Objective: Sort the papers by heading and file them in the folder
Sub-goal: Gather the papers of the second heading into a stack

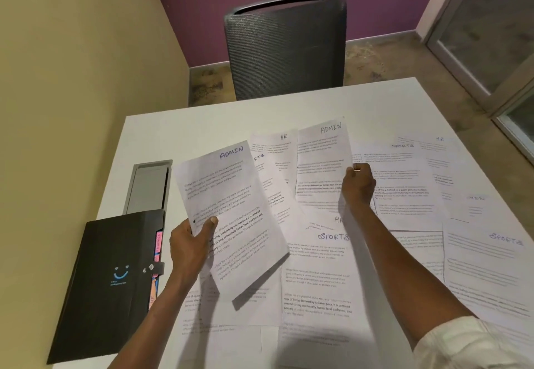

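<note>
My left hand [189,245] grips a sheet headed ADMIN [231,209] by its left edge and holds it tilted above the table. My right hand [358,185] pinches the right edge of a second ADMIN sheet [320,163], lifted off the pile. Several other printed sheets lie spread over the white table [219,123]: one headed HR [274,143], one SPORTS sheet [320,270] at the centre front, another SPORTS sheet [404,177] to the right. A black folder [112,279] with coloured tabs lies shut at the left front.
A grey cable hatch [148,186] is set into the table behind the folder. A dark mesh chair [286,47] stands at the far edge. A beige wall runs along the left side. More sheets [485,264] cover the right front.
</note>
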The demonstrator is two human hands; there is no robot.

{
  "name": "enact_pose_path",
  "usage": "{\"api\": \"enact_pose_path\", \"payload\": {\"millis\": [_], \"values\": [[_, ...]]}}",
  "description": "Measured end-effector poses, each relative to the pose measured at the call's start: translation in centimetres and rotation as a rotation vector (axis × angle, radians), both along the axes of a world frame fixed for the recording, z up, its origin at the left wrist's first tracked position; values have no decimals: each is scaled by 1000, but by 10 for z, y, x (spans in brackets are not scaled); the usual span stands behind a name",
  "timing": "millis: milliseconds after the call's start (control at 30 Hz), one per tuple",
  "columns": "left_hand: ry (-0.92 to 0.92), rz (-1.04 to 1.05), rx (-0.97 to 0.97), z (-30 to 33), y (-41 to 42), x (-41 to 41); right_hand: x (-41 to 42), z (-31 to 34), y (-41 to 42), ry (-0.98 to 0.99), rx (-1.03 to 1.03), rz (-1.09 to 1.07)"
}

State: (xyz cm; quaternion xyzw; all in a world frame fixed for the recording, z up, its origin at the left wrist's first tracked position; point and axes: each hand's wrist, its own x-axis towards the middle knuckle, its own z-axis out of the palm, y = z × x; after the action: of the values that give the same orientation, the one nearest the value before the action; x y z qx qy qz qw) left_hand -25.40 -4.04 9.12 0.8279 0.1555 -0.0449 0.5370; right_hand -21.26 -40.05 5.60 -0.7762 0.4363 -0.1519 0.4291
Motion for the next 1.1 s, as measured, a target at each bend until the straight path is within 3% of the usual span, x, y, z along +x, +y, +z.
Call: {"api": "enact_pose_path", "payload": {"millis": [400,533,667,767,1100], "values": [[-118,-25,-64,37,-44,-5,-49,135,-50,-333,-239,127],[-132,-56,-70,57,-62,-4,-67,172,-65,-409,-181,119],[-144,-109,-112,75,-78,-5,-86,187,-67,-400,23,152],[-138,-148,-130,82,-86,-10,-96,181,-64,-354,220,196],[-30,-314,-241,97,-103,-38,-131,145,-19,-204,387,292]]}}
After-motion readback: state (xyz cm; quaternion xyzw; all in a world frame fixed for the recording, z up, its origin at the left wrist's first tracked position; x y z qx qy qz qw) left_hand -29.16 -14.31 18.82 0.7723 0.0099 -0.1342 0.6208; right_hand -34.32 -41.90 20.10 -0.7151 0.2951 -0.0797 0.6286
